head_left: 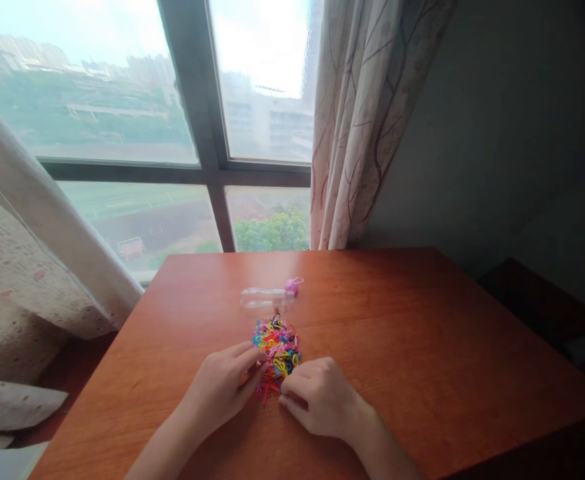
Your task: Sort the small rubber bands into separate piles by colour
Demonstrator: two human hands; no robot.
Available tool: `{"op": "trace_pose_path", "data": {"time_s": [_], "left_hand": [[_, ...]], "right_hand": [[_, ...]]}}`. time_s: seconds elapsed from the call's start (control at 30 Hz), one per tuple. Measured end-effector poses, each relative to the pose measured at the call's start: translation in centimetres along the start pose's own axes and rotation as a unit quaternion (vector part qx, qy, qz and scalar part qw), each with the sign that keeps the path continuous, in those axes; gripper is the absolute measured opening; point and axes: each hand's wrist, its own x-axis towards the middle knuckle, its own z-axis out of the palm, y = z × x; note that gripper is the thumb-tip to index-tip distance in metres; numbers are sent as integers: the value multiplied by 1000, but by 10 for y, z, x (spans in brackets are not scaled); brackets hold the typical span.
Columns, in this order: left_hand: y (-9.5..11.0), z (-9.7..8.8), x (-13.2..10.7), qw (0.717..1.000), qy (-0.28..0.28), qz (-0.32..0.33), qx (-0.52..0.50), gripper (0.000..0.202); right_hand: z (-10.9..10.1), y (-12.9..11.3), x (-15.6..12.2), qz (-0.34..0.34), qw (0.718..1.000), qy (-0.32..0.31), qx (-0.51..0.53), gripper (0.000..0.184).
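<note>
A small heap of colourful rubber bands point(278, 343) lies on the wooden table in front of me, mixing red, yellow, blue, pink and black. My left hand point(228, 377) comes in at the heap's left side, its thumb and index fingertips close together at the edge of the bands. At the lower right edge of the heap is my right hand point(319, 393), fingers curled and thumb near the index finger in a pinch. Whatever sits between either set of fingertips is too small to make out. Behind the heap, a clear plastic bottle point(262, 298) lies on its side.
A pink cap point(291, 287) with a loop is at the bottle's right end. The table point(397, 333) stretches widely to the right and back to a window point(262, 120). Patterned curtains point(352, 127) hang on both sides. A pale flat object point(7, 462) shows at the lower left.
</note>
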Motion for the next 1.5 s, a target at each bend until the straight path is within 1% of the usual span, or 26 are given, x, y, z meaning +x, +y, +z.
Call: {"op": "trace_pose_path", "data": {"time_s": [0.07, 0.17, 0.3, 0.37, 0.43, 0.47, 0.57, 0.7, 0.77, 0.83, 0.97, 1.17, 1.3, 1.4, 1.5], "left_hand": [[0, 0, 0, 1000, 3, -1, 2, 16], [0, 0, 0, 1000, 8, 1, 5, 16], [0, 1, 1, 1000, 7, 7, 7, 15], [0, 1, 1, 1000, 6, 6, 5, 15], [1, 1, 1, 1000, 6, 7, 1, 15], [1, 1, 1, 1000, 7, 8, 0, 15], [1, 0, 1, 1000, 10, 10, -2, 15], [2, 0, 1, 1000, 6, 9, 5, 16], [2, 0, 1, 1000, 3, 8, 7, 16], [1, 0, 1, 1000, 3, 7, 7, 17], [0, 1, 0, 1000, 4, 7, 7, 16], [0, 0, 1, 1000, 19, 15, -1, 14], [0, -1, 1, 1000, 10, 11, 2, 14], [1, -2, 1, 1000, 1, 6, 5, 14], [2, -1, -2, 1000, -6, 8, 4, 15]], "right_hand": [[-2, -1, -1, 5, 1000, 13, 21, 11], [-6, -2, -3, 23, 995, 42, 87, 11], [-9, -2, -2, 56, 974, 77, 204, 13], [-9, 2, -2, 79, 964, 98, 234, 14], [-9, 10, -1, 114, 958, 130, 228, 16], [-10, 16, 0, 135, 957, 146, 209, 17], [-15, 42, 1, 183, 961, 173, 115, 22], [-19, 78, 4, 210, 961, 169, 69, 18], [-19, 89, 6, 218, 961, 159, 56, 17], [-18, 94, 7, 221, 963, 149, 48, 16], [-14, 94, 7, 221, 964, 141, 34, 16], [-11, 95, 5, 223, 964, 147, 18, 15], [-12, 94, 3, 218, 963, 157, 26, 16], [-12, 85, 1, 213, 962, 164, 36, 17], [-10, 67, -2, 199, 966, 158, 45, 16]]}}
